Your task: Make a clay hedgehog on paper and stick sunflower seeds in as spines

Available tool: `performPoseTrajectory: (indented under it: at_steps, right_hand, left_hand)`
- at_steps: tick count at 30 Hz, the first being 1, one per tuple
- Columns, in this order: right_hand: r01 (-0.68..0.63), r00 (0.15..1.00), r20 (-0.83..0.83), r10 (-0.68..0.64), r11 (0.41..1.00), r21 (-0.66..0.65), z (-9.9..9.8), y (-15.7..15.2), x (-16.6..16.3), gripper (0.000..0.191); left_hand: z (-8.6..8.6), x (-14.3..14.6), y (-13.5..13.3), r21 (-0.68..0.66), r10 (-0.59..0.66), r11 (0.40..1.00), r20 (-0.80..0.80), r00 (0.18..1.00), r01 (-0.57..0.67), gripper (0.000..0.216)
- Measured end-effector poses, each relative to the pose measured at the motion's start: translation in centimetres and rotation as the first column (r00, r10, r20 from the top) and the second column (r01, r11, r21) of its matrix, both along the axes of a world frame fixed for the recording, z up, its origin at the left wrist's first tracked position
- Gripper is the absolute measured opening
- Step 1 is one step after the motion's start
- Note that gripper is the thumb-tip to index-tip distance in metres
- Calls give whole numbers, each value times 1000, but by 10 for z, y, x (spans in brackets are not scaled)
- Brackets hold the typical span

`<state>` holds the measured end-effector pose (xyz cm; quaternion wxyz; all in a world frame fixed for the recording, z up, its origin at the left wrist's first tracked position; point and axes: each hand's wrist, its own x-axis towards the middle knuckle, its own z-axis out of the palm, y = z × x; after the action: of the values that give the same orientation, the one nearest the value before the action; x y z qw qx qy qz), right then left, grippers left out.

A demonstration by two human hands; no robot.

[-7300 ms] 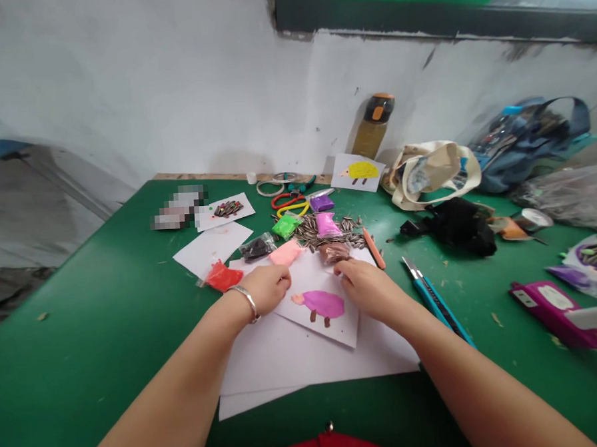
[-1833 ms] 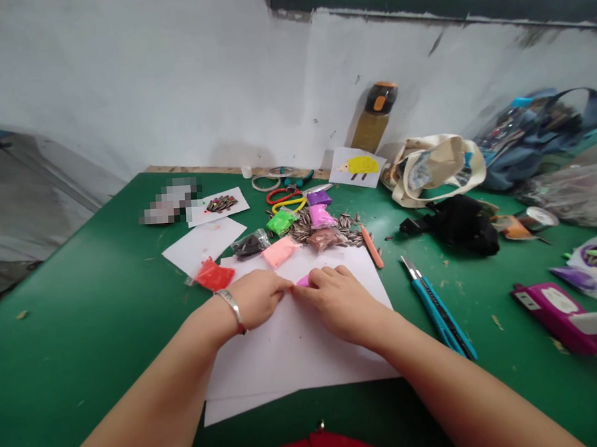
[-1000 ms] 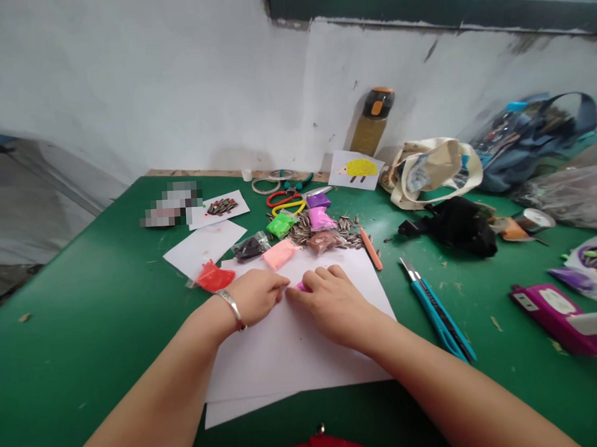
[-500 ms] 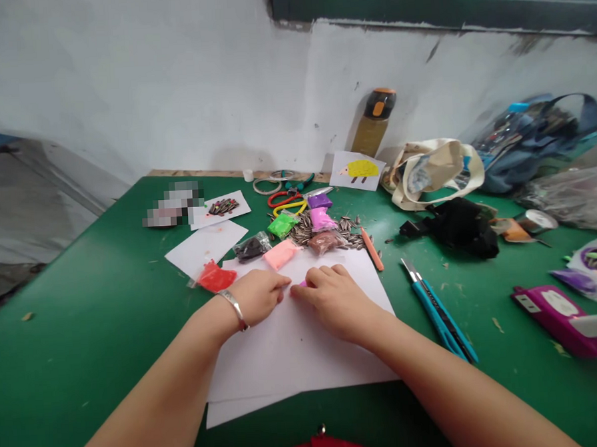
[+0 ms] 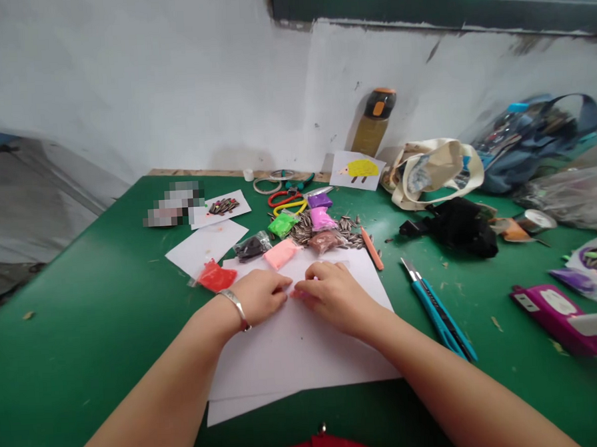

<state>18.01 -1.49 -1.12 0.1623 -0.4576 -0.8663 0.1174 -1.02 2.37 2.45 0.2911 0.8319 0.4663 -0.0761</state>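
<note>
My left hand (image 5: 262, 297), with a silver bracelet at its wrist, rests on the white paper (image 5: 295, 357). Its index finger and thumb are a little apart and no object shows in them; the other fingers are mostly hidden. Close by on the right, my right hand (image 5: 337, 298) has its fingers closed over a small bit of pink modelling clay (image 5: 316, 278), largely covered by them. Just beyond the hands lie bags of clay in salmon pink (image 5: 281, 254), red (image 5: 217, 276), black (image 5: 252, 246) and brown (image 5: 326, 241).
Sunflower seeds (image 5: 349, 232) are heaped behind the paper, beside an orange clay tool (image 5: 372, 248). A teal utility knife (image 5: 439, 313) lies at right with its blade out. Scissors (image 5: 290, 204), a hedgehog picture (image 5: 358, 170) and a bottle (image 5: 373, 123) stand farther back.
My right hand has lifted and turned slightly, its fingers drawing in around the pink clay. My left hand stays in nearly the same place.
</note>
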Motion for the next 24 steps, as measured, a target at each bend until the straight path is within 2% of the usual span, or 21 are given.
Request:
performPoseTrajectory:
  at_steps: [8, 14, 20, 24]
  right_hand:
    - [-11, 1000, 10, 11, 999, -48, -6, 11, -8, 15]
    - [-12, 997, 78, 14, 1000, -22, -5, 11, -12, 16]
    - [-6, 1000, -1, 6, 999, -48, -5, 10, -9, 14]
    - [-12, 999, 33, 14, 999, -51, -6, 11, -11, 13]
  left_hand:
    - [3, 2, 0, -10, 1, 1000, -31, 1000, -1, 27]
    - [4, 3, -1, -4, 0, 1000, -48, 999, 0, 23]
    - [3, 1, 1, 0, -7, 1000, -18, 1000, 7, 28]
    - [2, 1, 1, 13, -19, 1000, -5, 1000, 19, 31]
